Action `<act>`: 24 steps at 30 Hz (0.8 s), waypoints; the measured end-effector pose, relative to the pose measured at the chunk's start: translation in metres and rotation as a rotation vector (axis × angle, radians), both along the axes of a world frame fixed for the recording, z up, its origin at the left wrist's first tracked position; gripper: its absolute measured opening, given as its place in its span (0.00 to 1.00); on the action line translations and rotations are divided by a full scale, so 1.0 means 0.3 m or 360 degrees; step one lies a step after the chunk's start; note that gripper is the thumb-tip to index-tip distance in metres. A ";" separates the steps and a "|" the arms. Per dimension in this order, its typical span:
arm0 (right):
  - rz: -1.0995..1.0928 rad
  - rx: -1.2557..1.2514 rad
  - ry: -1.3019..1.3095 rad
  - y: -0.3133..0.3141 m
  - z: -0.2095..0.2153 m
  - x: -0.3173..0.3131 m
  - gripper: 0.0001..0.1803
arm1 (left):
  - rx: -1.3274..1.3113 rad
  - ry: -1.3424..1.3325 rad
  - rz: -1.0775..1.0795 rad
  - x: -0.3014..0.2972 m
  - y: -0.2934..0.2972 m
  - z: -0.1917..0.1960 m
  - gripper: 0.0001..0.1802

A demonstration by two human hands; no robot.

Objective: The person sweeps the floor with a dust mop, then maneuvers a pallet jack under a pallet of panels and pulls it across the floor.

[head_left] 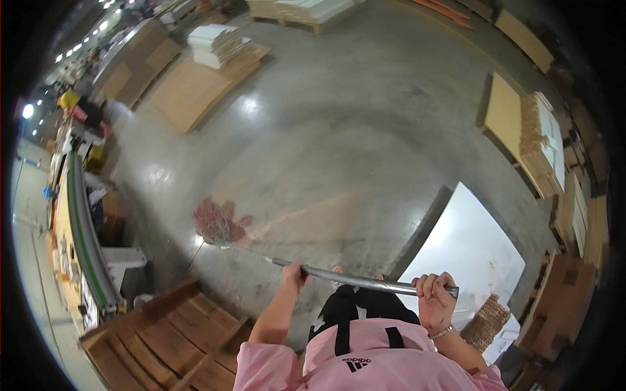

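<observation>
A long grey metal pole (355,279) crosses in front of my body, leading to a mop head (214,220) of dark red strands that rests on the floor to the left. My left hand (295,275) is closed around the pole partway down, on the mop side. Close to the pole's upper end, my right hand (435,296) wraps its fingers round it. The lower part of the handle looks thin and slightly blurred near the red strands.
A wooden pallet (163,339) lies at the near left, beside a long machine bench (81,228). White sheets (460,241) stand at the right. Stacked boards (541,143) line the far right, with board piles (215,45) at the back left. Another person (81,111) bends at the far left.
</observation>
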State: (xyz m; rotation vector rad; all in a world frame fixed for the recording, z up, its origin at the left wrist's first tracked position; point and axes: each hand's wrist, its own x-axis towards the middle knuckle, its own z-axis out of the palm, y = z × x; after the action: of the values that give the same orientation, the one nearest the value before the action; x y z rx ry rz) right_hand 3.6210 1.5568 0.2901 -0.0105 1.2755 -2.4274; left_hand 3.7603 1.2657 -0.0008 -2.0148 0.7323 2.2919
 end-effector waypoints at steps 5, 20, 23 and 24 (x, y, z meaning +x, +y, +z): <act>0.0175 -0.0024 0.0112 0.021 -0.036 -0.038 0.16 | -0.0212 -0.0024 0.0230 0.028 0.019 0.107 0.06; -0.0799 0.0207 0.0551 1.386 0.410 0.144 0.15 | 0.0586 0.0796 -0.0445 -0.437 1.216 0.527 0.08; -0.0904 0.0336 0.0671 1.486 0.516 0.299 0.14 | 0.0721 0.0865 -0.0755 -0.496 1.419 0.576 0.08; -0.0846 0.0370 0.0745 1.491 0.532 0.339 0.15 | 0.0722 0.0862 -0.0821 -0.519 1.469 0.573 0.08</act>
State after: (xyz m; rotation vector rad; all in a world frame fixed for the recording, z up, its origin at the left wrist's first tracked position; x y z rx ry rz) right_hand 3.7226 2.0040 0.4496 -0.2113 1.9748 -2.7984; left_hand 3.6045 1.7064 0.1710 -0.8959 0.5722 2.3812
